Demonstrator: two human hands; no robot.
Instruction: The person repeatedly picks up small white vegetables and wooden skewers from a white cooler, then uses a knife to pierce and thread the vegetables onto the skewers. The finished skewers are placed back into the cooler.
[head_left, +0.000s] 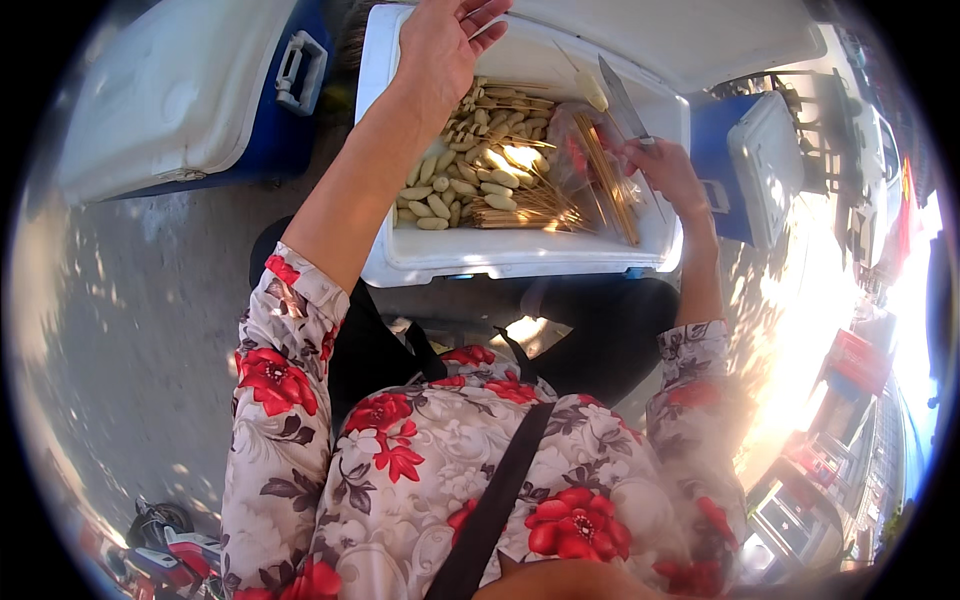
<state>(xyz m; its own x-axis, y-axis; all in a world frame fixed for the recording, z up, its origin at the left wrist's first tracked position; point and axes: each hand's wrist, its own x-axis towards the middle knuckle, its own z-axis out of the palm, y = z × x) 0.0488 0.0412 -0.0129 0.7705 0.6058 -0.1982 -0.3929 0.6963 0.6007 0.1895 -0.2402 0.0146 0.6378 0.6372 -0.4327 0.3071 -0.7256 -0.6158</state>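
Note:
My left hand (442, 41) is raised over the far left of a white-lined cooler box (457, 259), partly cut off by the top edge. Its fingers are loosely apart, and nothing shows in them. At the box's right side my right hand (667, 172) grips a knife (621, 94), its blade pointing up and away. A thin skewer with a pale oblong food piece (592, 91) near its far end also runs into that hand. Many similar pieces (439, 191), several on skewers, fill the box's left and middle. Bare bamboo sticks (525, 214) lie in front.
A clear plastic bag (566, 142) and a bundle of sticks (607, 180) lie at the box's right. Its raised lid (720, 45) stands behind. Blue-and-white coolers flank it, one at left (180, 82) and one at right (757, 169). A motorcycle (169, 551) is at lower left.

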